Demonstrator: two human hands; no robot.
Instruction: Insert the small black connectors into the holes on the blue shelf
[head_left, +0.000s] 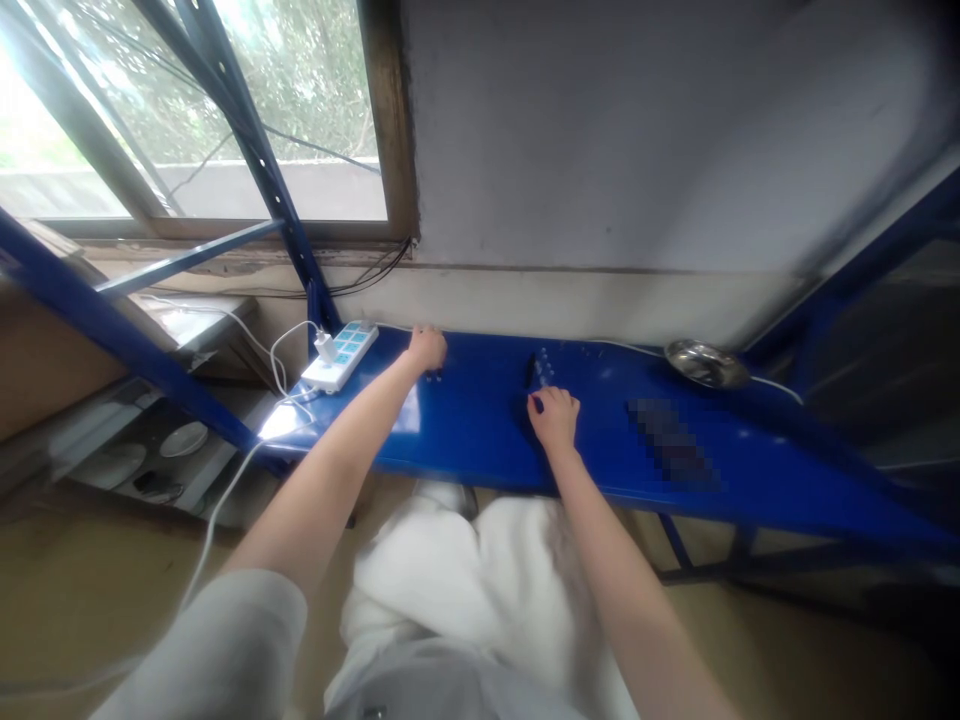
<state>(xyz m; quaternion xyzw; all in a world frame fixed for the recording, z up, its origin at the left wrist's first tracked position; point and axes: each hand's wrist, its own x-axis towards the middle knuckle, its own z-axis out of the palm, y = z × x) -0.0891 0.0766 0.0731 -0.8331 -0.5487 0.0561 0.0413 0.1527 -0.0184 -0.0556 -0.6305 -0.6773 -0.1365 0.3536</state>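
Note:
My left hand is at the far edge of the blue shelf board, right of the power strip. Its fingers are bent down and closed, and whatever they hold is hidden. Beside it lie a few tiny dark pieces, too small to name. My right hand is closed in a pinch low over the board; a speck of red shows at its thumb side, but the thing held cannot be made out. Just beyond it are several small clear pieces and a short black object.
A white power strip with a plug and cable sits at the left end. To the right are a shiny metal bowl and a blurred-out dark rectangle. Blue uprights frame the shelf; a wall and window stand behind.

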